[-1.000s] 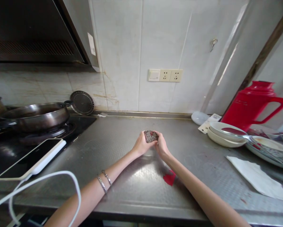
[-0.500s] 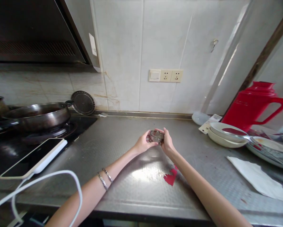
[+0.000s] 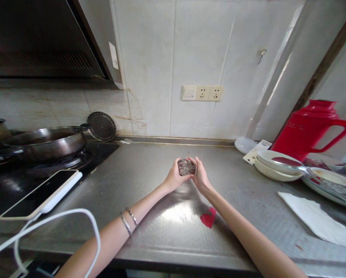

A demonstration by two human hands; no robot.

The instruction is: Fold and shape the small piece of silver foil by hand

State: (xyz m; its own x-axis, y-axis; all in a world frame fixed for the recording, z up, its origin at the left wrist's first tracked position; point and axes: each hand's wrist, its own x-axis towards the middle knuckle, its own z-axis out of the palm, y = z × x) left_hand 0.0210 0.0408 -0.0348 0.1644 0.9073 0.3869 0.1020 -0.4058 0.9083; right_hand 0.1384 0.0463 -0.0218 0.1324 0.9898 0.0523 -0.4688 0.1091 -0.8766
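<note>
Between my hands, above the steel counter (image 3: 149, 170), is a small, roundish, see-through object (image 3: 186, 167) that looks like glass, with a dark rim and thin lines across its face. Its exact kind cannot be made out. My left hand (image 3: 175, 177) closes on its left side, thumb along the lower edge. On the other side my right hand (image 3: 201, 174) grips it with curved fingers. Torn red paper-like scraps (image 3: 208, 218) lie on the counter near my right forearm.
Left are a steel pan (image 3: 48, 143) on the black hob and a phone (image 3: 41, 193) with a white cable (image 3: 83, 210). On the right stand a red thermos jug (image 3: 308, 129), stacked bowls (image 3: 277, 175) and a white paper sheet (image 3: 314, 218). Behind is a tiled wall with sockets (image 3: 209, 93).
Both hands have shifted slightly left with the see-through object. It has turned a little, and its face now shows more clearly.
</note>
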